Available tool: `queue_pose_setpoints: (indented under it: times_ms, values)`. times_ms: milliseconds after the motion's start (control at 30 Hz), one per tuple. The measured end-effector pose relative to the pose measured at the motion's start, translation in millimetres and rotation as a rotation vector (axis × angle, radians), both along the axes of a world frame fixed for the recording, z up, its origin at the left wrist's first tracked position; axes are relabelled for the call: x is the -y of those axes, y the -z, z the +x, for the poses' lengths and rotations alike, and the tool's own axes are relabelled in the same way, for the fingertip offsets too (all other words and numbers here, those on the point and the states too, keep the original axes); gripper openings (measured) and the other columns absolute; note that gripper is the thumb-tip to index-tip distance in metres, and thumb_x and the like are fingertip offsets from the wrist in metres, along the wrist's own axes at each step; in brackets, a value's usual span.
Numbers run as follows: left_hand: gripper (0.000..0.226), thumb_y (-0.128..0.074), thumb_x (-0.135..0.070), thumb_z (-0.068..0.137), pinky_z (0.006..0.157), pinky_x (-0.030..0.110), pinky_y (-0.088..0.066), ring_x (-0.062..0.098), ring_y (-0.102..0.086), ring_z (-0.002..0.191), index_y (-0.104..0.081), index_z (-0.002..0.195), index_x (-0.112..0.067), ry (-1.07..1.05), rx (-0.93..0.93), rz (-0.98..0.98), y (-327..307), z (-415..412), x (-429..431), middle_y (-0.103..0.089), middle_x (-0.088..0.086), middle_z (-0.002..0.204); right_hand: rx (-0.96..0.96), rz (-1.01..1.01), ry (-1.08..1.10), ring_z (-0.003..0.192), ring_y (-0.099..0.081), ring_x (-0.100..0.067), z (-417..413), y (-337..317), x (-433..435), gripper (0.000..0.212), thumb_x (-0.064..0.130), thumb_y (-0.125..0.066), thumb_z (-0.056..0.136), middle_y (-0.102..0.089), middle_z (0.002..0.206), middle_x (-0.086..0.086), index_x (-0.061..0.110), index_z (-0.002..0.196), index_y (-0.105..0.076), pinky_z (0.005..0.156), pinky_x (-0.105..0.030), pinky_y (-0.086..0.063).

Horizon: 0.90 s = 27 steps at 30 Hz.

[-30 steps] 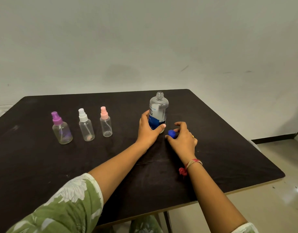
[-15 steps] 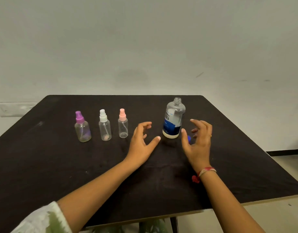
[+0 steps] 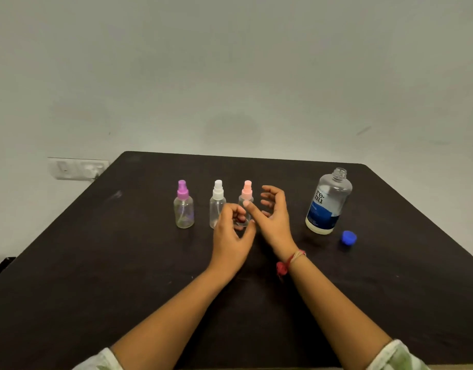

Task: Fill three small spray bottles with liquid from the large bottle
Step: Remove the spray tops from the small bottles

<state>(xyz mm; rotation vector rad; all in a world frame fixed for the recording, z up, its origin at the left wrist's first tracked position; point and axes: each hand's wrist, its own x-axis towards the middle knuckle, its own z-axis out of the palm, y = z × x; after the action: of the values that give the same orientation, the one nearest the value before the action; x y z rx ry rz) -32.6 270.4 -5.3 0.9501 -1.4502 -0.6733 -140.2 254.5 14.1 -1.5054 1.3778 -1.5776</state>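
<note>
HANDS ON THE FIRST BOTTLE: A person's two hands frame the pink-capped spray bottle point(image 3: 247, 193), which stands at the 3 o'clock end of a row of three small bottles upright on a dark table point(image 3: 96, 263). The white-capped bottle point(image 3: 217, 202) stands just beside it at 9 o'clock, and the purple-capped bottle point(image 3: 184, 209) beyond that.

The left hand point(image 3: 231, 236) sits half curled in front of the pink-capped bottle's lower body; whether its fingers touch the plastic cannot be told. The right hand point(image 3: 275, 217), with a red thread point(image 3: 283, 267) at its wrist, is spread wide and holds nothing, one finger lying across the bottle's shoulder.

The large bottle point(image 3: 328, 201), its neck uncapped, stands well apart at 3 o'clock of the hands. Its blue cap point(image 3: 348, 237) lies on the table near its base at 4 o'clock.

All three small bottles look empty, so the filling appears not yet begun. The step in hand seems to be removing the pink sprayer head.

- **Grip:** The left hand would best wrap low round the body and pin it to the table. The right would pinch the collar beneath the nozzle, not the nozzle tip, and twist.
- **Risk:** The bottle looks light and narrow, so a sideways tug toward 9 o'clock could topple its white-capped neighbour.
- **Lift:** Raising the head straight up should keep its dip tube from levering the bottle over.
</note>
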Motion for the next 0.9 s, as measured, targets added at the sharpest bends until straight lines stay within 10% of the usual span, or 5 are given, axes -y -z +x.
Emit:
queue_pose_setpoints:
  times_ms: [533,900]
  values:
    - [0.055,-0.064,0.003,0.076,0.089,0.018,-0.048,0.014,-0.050,0.111,-0.042,0.122,-0.018,-0.026,0.084,0.167,13.1,-5.2,13.8,-0.040,-0.003,0.118,-0.148,-0.012,-0.017,0.087,-0.061,-0.009,-5.9,17.6,10.8,0.034,0.017,-0.076,0.075,-0.061,0.103,-0.003,0.029,0.100,-0.055,0.074,-0.018,-0.049]
    - [0.041,-0.066,-0.001,0.077,0.078,0.020,-0.052,0.014,-0.059,0.100,-0.049,0.102,-0.029,0.024,0.082,0.157,14.5,-2.9,19.3,-0.057,0.002,0.111,-0.239,-0.017,-0.045,0.083,-0.056,-0.005,-11.0,12.3,4.1,0.037,0.031,-0.079,0.070,-0.060,0.096,0.003,0.026,0.098,-0.056,0.069,-0.014,-0.045]
